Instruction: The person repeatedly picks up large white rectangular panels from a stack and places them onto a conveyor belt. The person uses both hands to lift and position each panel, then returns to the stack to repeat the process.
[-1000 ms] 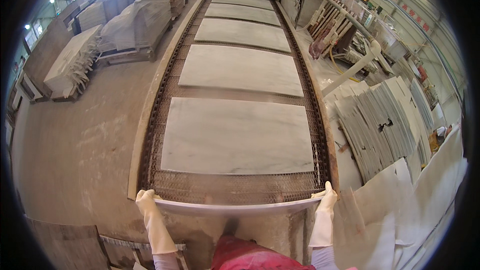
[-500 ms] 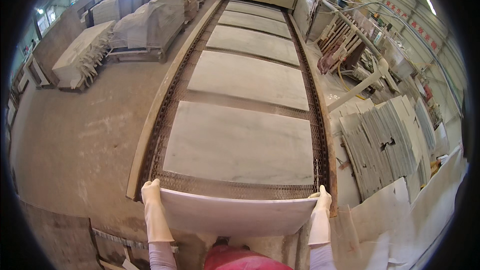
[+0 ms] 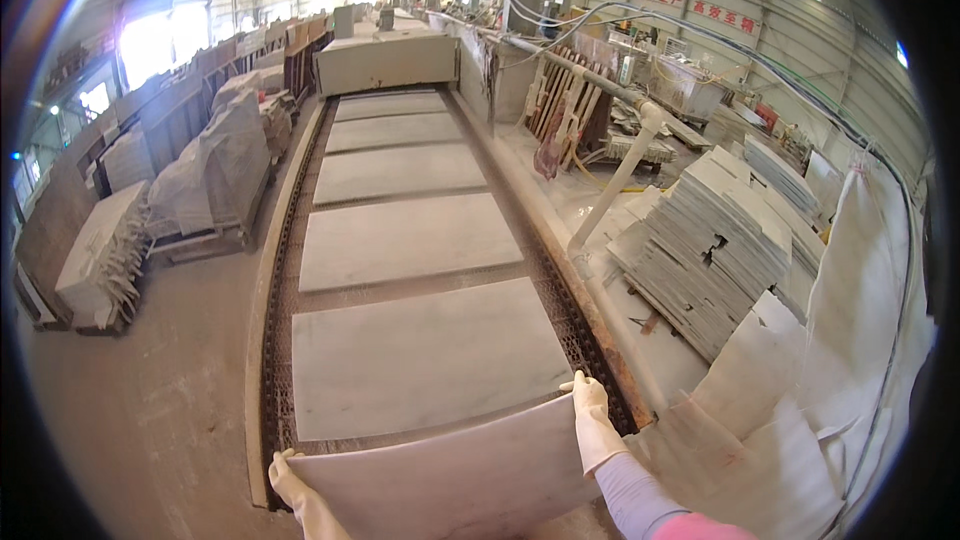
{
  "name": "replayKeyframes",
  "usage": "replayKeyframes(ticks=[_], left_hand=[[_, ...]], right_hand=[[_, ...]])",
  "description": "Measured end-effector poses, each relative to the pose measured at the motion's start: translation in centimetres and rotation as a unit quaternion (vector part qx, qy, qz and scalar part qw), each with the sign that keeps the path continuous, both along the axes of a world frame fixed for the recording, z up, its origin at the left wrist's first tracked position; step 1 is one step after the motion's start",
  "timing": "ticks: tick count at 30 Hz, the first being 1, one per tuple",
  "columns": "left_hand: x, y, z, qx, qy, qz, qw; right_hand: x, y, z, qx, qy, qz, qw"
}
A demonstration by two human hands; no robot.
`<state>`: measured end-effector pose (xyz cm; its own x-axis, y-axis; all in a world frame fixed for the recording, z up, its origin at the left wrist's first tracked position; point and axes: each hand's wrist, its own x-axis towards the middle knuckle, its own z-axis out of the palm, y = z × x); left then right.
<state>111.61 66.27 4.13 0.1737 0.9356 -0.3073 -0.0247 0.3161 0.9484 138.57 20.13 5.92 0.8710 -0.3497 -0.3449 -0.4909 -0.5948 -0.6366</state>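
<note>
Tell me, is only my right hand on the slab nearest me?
No, the left hand grips the pale slab near its upper left corner, the right hand near its upper right.

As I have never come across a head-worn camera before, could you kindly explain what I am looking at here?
Of course. There is no robot: a wide fisheye camera on a person's head looks down past their own hands, which is why straight edges bend. The left hand and right hand, both in pale gloves, hold a pale slab by its opposite sides, tilted. Ahead runs a long mesh conveyor with five flat slabs lying in a row, leading to a boxy housing at the far end. Stacked sheets stand to the right.
</note>
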Motion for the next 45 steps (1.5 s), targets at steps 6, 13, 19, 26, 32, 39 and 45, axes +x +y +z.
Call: replayKeyframes(ticks=[6,13,19,26,32,39,45], left_hand=[[-5.5,-7.0,0.7,0.137,0.093,0.130,0.978],[-14.0,-11.3,-0.8,0.088,0.482,-0.111,0.865],[-13.8,-8.9,-3.4,0.088,0.472,-0.195,0.855],[-15.5,-6.5,-6.6,0.077,0.439,-0.236,0.863],[-15.7,-4.9,-6.8,0.039,0.451,-0.266,0.851],[-14.7,-5.6,-3.8,-0.022,0.508,-0.258,0.821],[-14.3,-6.1,-4.4,0.018,0.551,-0.251,0.795]], right_hand=[[2.4,-0.2,-3.3,-0.061,0.053,0.011,0.997],[2.8,0.1,-3.1,-0.099,0.048,0.023,0.994],[1.9,-1.5,-2.4,0.370,-0.136,-0.063,0.917],[-7.4,-8.9,-1.4,0.224,-0.219,-0.151,0.938],[-14.0,-14.5,-7.2,-0.024,-0.120,0.036,0.992],[-15.2,-11.2,-5.8,0.220,0.096,0.066,0.969],[-14.8,-9.6,-5.7,0.291,0.059,0.069,0.952]])
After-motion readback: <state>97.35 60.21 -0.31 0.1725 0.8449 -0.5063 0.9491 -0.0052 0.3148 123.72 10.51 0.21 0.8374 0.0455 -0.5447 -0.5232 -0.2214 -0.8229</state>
